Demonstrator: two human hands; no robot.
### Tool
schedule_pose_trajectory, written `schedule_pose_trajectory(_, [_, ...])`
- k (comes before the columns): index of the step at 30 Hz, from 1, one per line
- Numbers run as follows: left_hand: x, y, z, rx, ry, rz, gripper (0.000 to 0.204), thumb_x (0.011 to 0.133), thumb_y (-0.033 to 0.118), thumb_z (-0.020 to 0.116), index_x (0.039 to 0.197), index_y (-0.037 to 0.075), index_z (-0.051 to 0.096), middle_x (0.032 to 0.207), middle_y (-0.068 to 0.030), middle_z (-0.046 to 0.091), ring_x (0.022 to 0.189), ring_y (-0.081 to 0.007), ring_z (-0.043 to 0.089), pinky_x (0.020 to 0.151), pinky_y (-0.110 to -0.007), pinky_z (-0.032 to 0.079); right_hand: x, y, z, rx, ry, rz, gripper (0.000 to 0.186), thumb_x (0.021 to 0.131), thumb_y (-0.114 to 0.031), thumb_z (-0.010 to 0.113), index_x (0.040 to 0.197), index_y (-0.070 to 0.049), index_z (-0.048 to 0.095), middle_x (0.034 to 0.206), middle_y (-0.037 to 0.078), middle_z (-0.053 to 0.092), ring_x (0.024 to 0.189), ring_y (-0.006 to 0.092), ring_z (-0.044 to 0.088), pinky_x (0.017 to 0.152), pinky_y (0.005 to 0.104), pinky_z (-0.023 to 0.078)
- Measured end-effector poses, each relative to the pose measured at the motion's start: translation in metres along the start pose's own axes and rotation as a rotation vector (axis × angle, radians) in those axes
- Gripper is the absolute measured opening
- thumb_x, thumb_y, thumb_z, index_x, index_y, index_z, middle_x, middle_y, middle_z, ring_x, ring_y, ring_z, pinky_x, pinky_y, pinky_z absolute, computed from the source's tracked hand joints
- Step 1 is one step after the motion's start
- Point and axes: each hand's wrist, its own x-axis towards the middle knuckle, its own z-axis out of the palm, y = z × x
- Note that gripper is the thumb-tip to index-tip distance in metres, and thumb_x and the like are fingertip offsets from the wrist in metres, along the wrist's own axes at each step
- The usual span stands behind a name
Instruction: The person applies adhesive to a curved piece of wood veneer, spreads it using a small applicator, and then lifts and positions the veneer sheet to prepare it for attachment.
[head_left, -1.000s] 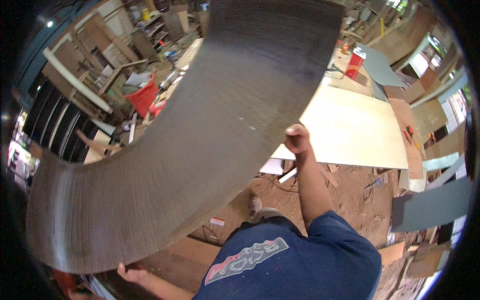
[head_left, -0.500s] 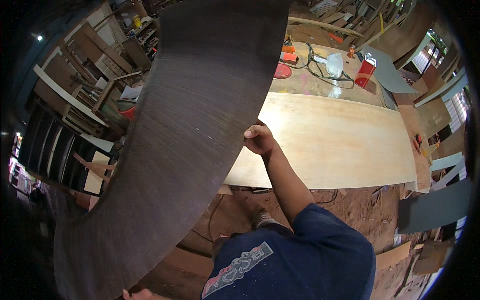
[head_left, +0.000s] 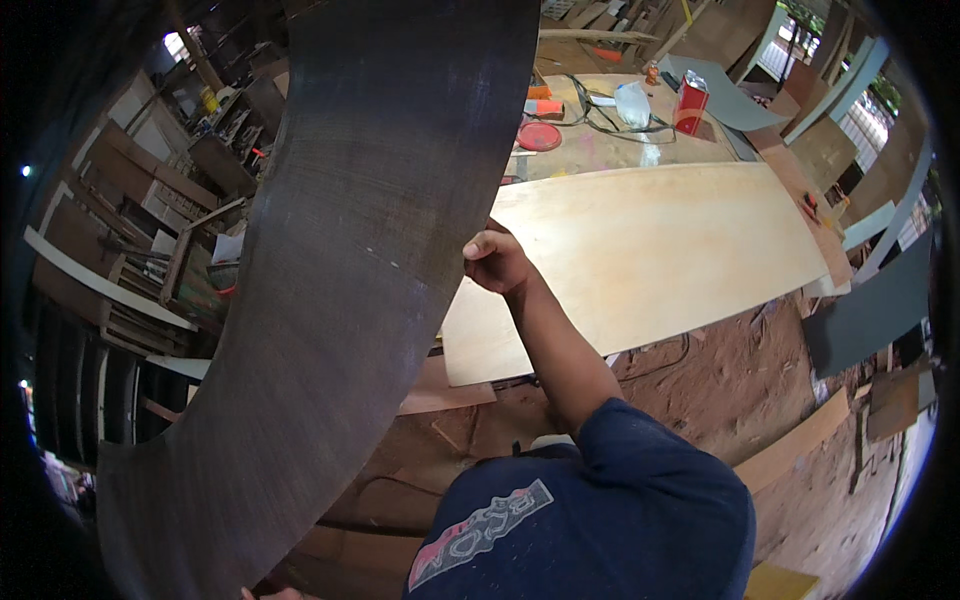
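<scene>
A long, dark brown wood-grain sheet (head_left: 330, 270) stands up in front of me, running from the top of the view to the lower left. My right hand (head_left: 497, 258) grips its right edge about midway, thumb on the near face and fingers hidden behind. At the bottom, my left hand (head_left: 275, 595) closes on the sheet's lower edge; only a small part of it shows. Past my right forearm, a pale plywood board (head_left: 650, 260) lies on the worktable (head_left: 590, 160), partly covered by the dark sheet.
On the table's far part are a red can (head_left: 691, 103), a white plastic bag (head_left: 632, 105), a red round lid (head_left: 539, 136) and a black cable. Wood offcuts (head_left: 150, 190) and frames crowd the left. Panels lean at right, including a dark grey one (head_left: 870, 310). Scraps lie on the earth floor.
The dark sheet and my right hand appear slightly further left, both hands keeping hold. The view has turned, so the plywood board and table look tilted and shifted.
</scene>
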Motion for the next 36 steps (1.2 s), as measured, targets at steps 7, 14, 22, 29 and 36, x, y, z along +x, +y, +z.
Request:
schedule_pose_trajectory(7, [0.114, -0.028, 0.048, -0.052, -0.217, 0.042, 0.040, 0.080, 0.024, 0.060, 0.109, -0.001, 0.069, 0.114, -0.0194, 0.070, 0.103, -0.0357, 0.064, 0.096, -0.049, 0.050, 0.035, 0.034, 0.032, -0.081, 0.070, -0.101, 0.077, 0.070, -0.008, 0.064, 0.145, -0.001, 0.048, 0.132, 0.015, 0.063, 0.121, 0.0313, 0.064, 0.102, 0.0467, 0.052])
schedule_pose_trajectory(14, [0.124, -0.056, 0.110, -0.074, -0.322, -0.152, 0.059, 0.090, 0.040, 0.065, 0.132, -0.001, 0.059, 0.133, -0.0177, 0.061, 0.119, -0.0360, 0.058, 0.104, -0.050, 0.045, -0.002, 0.029, 0.020, -0.107, 0.044, -0.237, 0.039, 0.073, -0.011, 0.063, 0.110, 0.001, 0.062, 0.110, 0.016, 0.069, 0.101, 0.0311, 0.069, 0.094, 0.0464, 0.056])
schedule_pose_trajectory(22, [0.127, -0.098, 0.125, -0.264, -0.447, -0.449, 0.085, 0.071, 0.030, 0.073, 0.144, 0.000, 0.044, 0.134, -0.0170, 0.052, 0.122, -0.0377, 0.051, 0.102, -0.053, 0.044, -0.085, 0.002, 0.040, -0.190, 0.350, -0.366, 0.052, 0.072, -0.013, 0.063, 0.119, 0.009, 0.064, 0.105, 0.018, 0.071, 0.097, 0.0317, 0.071, 0.090, 0.0446, 0.058])
schedule_pose_trajectory(29, [0.096, -0.115, 0.163, -0.211, -0.444, -0.702, 0.076, 0.066, 0.023, 0.069, 0.137, 0.001, 0.054, 0.126, -0.0158, 0.055, 0.110, -0.0313, 0.060, 0.092, -0.046, 0.056, -0.148, -0.026, 0.011, -0.177, 0.308, -0.409, 0.074, 0.070, -0.014, 0.064, 0.138, 0.011, 0.051, 0.135, 0.023, 0.063, 0.123, 0.0390, 0.063, 0.112, 0.0506, 0.046])
schedule_pose_trajectory(36, [0.087, -0.146, 0.183, -0.312, -0.487, -0.722, 0.070, 0.066, 0.019, 0.067, 0.132, -0.001, 0.054, 0.116, -0.0135, 0.062, 0.105, -0.0327, 0.065, 0.092, -0.046, 0.058, -0.190, -0.029, 0.023, -0.237, 0.404, -0.409, 0.074, 0.069, -0.015, 0.065, 0.136, 0.013, 0.050, 0.132, 0.024, 0.063, 0.123, 0.0382, 0.061, 0.112, 0.0477, 0.046])
